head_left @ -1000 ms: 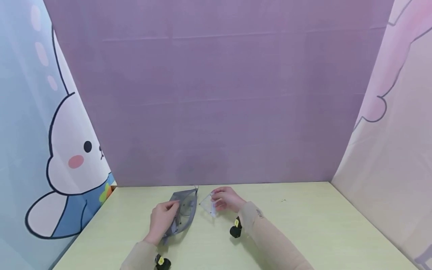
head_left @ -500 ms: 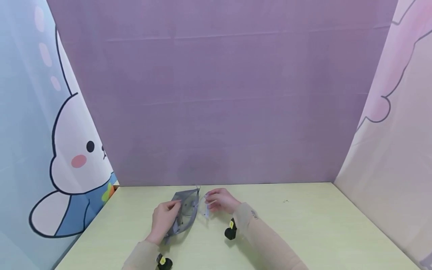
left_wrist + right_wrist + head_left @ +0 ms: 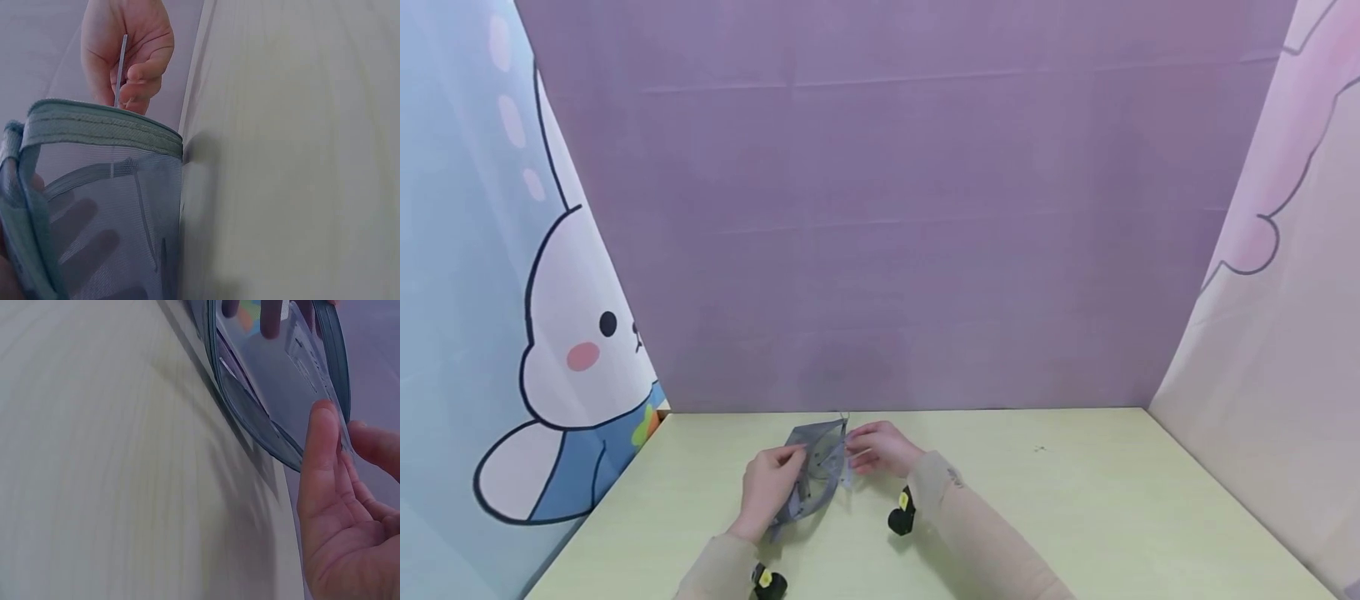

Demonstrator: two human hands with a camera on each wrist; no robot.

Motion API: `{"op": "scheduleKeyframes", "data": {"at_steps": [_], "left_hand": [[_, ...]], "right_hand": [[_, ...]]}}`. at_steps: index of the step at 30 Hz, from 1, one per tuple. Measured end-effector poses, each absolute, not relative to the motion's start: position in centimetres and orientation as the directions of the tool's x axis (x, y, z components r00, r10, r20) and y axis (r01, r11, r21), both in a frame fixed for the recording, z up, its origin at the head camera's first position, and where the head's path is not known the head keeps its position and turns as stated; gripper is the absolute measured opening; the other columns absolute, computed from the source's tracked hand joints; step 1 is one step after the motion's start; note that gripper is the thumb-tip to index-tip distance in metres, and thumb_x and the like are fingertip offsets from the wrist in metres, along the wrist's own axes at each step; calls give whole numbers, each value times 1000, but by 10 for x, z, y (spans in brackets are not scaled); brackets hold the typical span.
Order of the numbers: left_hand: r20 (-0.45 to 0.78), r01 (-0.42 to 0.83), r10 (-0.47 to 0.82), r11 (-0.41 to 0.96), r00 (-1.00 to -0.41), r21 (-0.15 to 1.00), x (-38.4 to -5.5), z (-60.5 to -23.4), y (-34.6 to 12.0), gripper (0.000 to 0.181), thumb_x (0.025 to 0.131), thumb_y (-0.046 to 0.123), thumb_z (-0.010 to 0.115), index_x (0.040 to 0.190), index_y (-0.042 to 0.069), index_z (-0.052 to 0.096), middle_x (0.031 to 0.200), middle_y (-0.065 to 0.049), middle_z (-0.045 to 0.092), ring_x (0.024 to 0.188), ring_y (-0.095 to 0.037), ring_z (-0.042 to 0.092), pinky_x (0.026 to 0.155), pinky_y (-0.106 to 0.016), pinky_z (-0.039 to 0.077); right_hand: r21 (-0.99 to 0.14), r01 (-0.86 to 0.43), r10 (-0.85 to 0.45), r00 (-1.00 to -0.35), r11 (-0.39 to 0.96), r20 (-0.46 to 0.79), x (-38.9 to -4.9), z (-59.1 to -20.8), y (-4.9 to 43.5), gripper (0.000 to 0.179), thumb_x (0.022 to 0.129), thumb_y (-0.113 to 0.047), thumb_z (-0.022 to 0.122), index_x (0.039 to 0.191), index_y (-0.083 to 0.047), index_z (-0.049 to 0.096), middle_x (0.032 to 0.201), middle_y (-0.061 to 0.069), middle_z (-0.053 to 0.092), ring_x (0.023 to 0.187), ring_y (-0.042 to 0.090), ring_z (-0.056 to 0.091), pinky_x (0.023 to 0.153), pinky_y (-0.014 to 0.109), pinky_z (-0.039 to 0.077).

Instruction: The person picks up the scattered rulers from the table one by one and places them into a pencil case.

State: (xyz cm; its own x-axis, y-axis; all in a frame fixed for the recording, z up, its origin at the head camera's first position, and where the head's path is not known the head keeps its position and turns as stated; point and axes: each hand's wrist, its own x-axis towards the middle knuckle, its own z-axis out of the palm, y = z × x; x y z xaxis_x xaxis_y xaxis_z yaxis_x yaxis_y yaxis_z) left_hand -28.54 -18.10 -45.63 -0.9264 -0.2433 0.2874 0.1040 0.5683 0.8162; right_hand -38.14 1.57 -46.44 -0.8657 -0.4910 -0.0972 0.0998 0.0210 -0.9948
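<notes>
My left hand [image 3: 769, 483] pinches the side of a grey mesh zipper pouch [image 3: 820, 450], whose mouth gapes toward the right. Between the thumb and fingers of my right hand [image 3: 883, 446] is a clear plastic set square [image 3: 309, 362], its front part inside the pouch's mouth. Seen edge-on in the left wrist view, the set square [image 3: 120, 72] passes behind the pouch's rim [image 3: 103, 128]. Through the mesh, left-hand fingers [image 3: 81, 234] show on the far side. Something clear with a straight edge lies low inside the pouch; its kind is unclear.
Everything is over a pale wooden table [image 3: 1075, 517]. Behind its far edge hangs a purple cloth [image 3: 910, 250], and printed cartoon curtains stand at both sides. A small dark mark [image 3: 1040, 449] lies on the table at the right.
My right hand has moved left with the set square, from beside the pouch to its mouth, and the front of the set square is now inside. The left hand keeps its grip on the pouch.
</notes>
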Motion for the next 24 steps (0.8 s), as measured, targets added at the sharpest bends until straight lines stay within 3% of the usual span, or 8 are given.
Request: {"op": "scheduleKeyframes", "data": {"at_steps": [13, 20, 24], "left_hand": [[294, 99, -255, 575, -921, 812, -285, -453, -179, 24, 91, 22, 62, 105, 8, 75, 90, -7, 73, 59, -12, 56, 54, -30, 41], [295, 98, -260, 576, -919, 812, -286, -453, -178, 24, 91, 22, 62, 105, 8, 75, 92, -6, 73, 64, -13, 62, 54, -30, 42], [301, 97, -261, 585, -917, 805, -285, -453, -179, 24, 91, 22, 62, 105, 9, 75, 92, -6, 73, 61, -13, 57, 54, -29, 40]], "right_hand": [[-993, 117, -516, -850, 15, -107, -377, -462, 2, 23, 91, -2, 61, 112, 8, 60, 88, 13, 70, 65, 18, 65, 65, 34, 56], [-991, 130, -508, -853, 16, -120, -374, -461, -6, 23, 90, -2, 61, 111, 7, 60, 87, 13, 69, 62, 17, 65, 64, 33, 56], [-992, 126, -514, -849, 23, -120, -372, -462, -11, 24, 91, -2, 60, 113, 7, 60, 89, 13, 69, 63, 17, 65, 64, 34, 56]]}}
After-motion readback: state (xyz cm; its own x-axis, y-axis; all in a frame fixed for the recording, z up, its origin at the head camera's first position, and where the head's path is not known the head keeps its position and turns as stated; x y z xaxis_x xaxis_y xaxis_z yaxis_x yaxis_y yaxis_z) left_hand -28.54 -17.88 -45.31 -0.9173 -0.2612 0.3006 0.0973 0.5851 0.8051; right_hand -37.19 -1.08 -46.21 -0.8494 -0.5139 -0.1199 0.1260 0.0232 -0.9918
